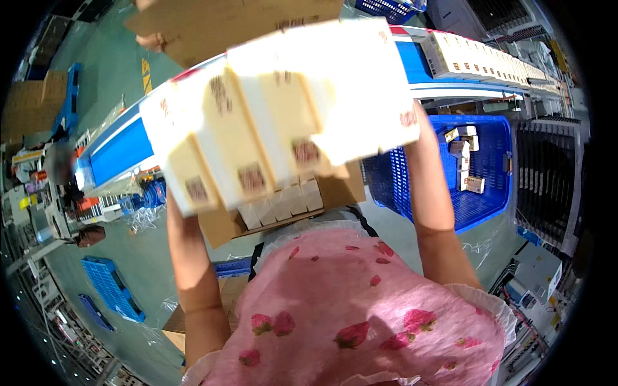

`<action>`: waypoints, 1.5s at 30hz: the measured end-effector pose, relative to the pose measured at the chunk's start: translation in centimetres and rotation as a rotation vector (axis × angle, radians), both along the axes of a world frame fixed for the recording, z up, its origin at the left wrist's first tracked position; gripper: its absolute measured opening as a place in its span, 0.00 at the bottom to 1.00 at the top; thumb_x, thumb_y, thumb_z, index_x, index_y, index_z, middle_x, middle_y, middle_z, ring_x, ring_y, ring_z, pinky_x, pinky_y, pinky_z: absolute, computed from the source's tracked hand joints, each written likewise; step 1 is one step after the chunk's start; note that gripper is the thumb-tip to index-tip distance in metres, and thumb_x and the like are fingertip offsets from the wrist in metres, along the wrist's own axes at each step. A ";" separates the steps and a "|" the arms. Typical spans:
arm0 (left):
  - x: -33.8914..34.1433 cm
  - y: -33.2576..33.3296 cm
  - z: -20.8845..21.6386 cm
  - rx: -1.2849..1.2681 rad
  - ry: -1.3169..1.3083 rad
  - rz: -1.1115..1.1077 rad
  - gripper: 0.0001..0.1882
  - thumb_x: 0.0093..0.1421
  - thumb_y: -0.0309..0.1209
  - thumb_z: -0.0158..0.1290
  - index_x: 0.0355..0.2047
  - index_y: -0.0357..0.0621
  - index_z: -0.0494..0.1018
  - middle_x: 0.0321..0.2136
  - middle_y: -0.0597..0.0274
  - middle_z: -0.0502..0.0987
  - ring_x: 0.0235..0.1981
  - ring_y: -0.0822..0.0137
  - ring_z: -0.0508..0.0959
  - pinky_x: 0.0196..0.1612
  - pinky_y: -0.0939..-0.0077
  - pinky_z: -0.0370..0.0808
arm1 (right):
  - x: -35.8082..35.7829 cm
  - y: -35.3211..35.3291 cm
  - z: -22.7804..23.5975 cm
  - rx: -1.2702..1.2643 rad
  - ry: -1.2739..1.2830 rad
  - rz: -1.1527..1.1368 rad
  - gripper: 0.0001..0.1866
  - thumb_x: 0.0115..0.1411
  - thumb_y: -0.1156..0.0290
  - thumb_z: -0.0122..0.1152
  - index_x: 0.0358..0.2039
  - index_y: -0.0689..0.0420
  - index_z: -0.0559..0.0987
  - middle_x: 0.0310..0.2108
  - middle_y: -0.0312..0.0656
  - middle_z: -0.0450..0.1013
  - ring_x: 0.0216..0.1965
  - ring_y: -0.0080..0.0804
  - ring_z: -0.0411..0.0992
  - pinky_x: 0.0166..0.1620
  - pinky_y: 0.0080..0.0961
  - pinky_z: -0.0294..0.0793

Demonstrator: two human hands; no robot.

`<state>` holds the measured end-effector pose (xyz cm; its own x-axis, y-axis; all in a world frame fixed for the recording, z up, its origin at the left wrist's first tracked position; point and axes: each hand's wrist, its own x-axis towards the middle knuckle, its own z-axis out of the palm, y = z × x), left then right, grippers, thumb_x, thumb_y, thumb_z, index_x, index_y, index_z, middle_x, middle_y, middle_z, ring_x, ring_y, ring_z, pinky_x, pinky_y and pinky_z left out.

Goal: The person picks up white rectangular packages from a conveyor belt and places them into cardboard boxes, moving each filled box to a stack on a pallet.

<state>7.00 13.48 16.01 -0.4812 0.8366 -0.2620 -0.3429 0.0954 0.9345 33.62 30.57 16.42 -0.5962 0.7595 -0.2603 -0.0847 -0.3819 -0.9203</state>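
Observation:
A row of several white and cream cartons [277,109], pressed side by side, is held up in the air, close and partly washed out by glare. My right hand [421,127] grips its right end, mostly hidden behind the last carton. At the left end, my left hand [172,202] supports the row; its fingers are out of sight behind it. Below the row, an open cardboard box [344,191] stands in front of me, with several white cartons [283,204] packed inside.
A conveyor with a blue belt [119,151] crosses behind the row, carrying more cartons [483,56] at right. A blue basket [496,202] with a few loose cartons stands right. Another person's hand [151,42] touches a brown cardboard sheet [225,29] at the top. A blue pallet [111,286] lies left.

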 end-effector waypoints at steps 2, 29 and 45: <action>-0.5 -5.2 -1.6 -0.049 -0.062 -0.032 0.25 0.51 0.36 0.46 0.49 0.40 0.56 0.43 0.54 0.65 0.42 0.63 0.68 0.41 0.70 0.68 | -0.8 -4.5 -2.3 -0.105 -0.056 0.066 0.27 0.55 0.55 0.41 0.48 0.63 0.61 0.35 0.52 0.68 0.30 0.32 0.72 0.26 0.22 0.74; 1.1 -3.1 -13.9 -0.421 1.117 -0.789 0.16 0.49 0.34 0.46 0.40 0.44 0.66 0.41 0.55 0.67 0.41 0.55 0.67 0.44 0.60 0.62 | -4.4 -11.4 -11.9 0.782 -0.971 0.807 0.10 0.48 0.70 0.43 0.22 0.62 0.71 0.31 0.49 0.68 0.36 0.42 0.66 0.40 0.33 0.64; 5.1 -9.6 -18.5 -0.313 1.512 -0.768 0.33 0.47 0.40 0.48 0.52 0.42 0.51 0.54 0.55 0.51 0.56 0.58 0.48 0.55 0.52 0.40 | 3.4 -12.3 -15.9 0.748 -1.399 0.013 0.19 0.49 0.59 0.49 0.22 0.66 0.68 0.27 0.56 0.68 0.28 0.46 0.68 0.35 0.34 0.67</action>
